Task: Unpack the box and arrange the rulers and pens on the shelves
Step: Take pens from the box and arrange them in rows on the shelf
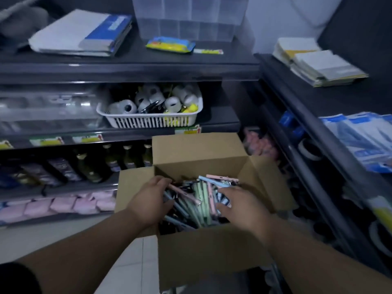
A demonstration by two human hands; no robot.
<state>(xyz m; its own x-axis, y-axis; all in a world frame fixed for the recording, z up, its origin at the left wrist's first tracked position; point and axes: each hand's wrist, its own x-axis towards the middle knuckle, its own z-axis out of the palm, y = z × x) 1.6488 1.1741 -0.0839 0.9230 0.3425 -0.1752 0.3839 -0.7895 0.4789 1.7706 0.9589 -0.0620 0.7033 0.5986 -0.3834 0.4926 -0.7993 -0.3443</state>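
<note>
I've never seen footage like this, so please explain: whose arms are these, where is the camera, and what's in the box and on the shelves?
There is no machine: a person wears a camera on the head, looking down at their own arms. This is the only picture. The left hand and right hand reach into an open cardboard box, onto a jumble of pens and rulers. Whether either hand grips anything is unclear. On the shelves behind sit a white basket of tape rolls, books and bottles.
</note>
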